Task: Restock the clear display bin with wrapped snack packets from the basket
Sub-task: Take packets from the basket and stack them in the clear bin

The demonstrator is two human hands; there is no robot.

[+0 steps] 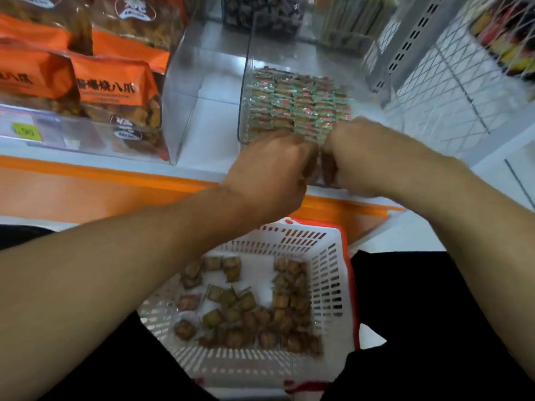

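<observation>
Crinkly-wrapped packets (249,316) lie loose in our basket (330,285), looking light, soft and slippery; we'd pinch them by their sealed edges. At the clear bin (246,91), our left hand (269,166) and right hand (356,157) curl together; whether they hold packets, we cannot tell.

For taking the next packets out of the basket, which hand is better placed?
Probably the left hand. Its forearm passes directly above the basket and the loose packets; the right hand reaches in from the basket's right side. Both hands are at the clear bin.
</observation>
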